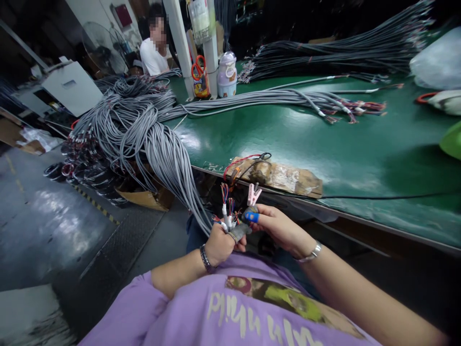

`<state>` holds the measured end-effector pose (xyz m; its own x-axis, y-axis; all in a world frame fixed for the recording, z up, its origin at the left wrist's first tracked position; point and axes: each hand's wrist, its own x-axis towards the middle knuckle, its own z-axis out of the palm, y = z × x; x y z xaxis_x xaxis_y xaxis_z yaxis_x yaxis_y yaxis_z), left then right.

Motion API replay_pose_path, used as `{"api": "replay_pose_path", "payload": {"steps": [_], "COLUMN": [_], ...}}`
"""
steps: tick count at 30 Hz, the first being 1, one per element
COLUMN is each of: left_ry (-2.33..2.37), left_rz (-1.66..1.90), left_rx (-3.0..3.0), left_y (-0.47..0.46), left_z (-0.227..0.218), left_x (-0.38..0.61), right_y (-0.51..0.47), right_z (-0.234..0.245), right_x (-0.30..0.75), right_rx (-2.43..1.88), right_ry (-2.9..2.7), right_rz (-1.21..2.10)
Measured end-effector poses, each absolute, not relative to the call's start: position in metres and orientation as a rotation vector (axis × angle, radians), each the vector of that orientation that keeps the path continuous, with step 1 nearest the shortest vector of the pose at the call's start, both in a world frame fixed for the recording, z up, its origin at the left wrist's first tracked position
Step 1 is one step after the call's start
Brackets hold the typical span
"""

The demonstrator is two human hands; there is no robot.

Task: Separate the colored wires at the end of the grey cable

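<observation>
My left hand [223,240] is wrapped around the ends of several grey cables [226,218]. Their stripped tips fan out upward as thin coloured wires [225,192], with white bands below them. Dark coverings sit on some of my fingers. My right hand [273,223] is closed in a pinch close beside the wire ends, with blue tape around one digit. What lies between its fingertips is too small to make out. Just above the right fingertips is a pink clip [253,194], near the table edge.
A large bundle of grey cables [144,120] drapes over the green table's [360,158] left end. A taped wooden block [288,178] with red and black leads lies at the front edge. Orange-handled scissors [199,67] and a lilac bottle [227,74] stand behind. A person [154,55] sits beyond.
</observation>
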<state>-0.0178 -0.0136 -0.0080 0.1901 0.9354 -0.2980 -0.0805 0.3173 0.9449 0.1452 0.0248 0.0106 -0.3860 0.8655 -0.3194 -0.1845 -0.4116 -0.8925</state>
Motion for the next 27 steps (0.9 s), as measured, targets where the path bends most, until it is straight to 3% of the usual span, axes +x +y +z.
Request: {"api": "replay_pose_path", "payload": {"steps": [8,15,23,27], "left_ry": [1.106,1.040,0.990,0.956], "left_rz": [0.836,0.823,0.914,0.946], "left_rx": [1.058,1.013,0.867,0.787], "left_y": [-0.011,-0.012,-0.003,0.005], "left_z": [-0.010,0.003,0.014,0.021], "left_x": [-0.019,-0.018,-0.014,-0.007], "right_y": [0.024,0.028,0.042,0.043], "right_z": [0.021,0.007,0.003,0.008], "right_x": [0.139,0.142,0.148,0.140], "right_rx": [-1.127,-1.226,-0.940,-0.981], "right_ry": [-1.210,-0.895,-0.659,-0.866], "right_rz": [1.714,1.548,1.843,1.670]}}
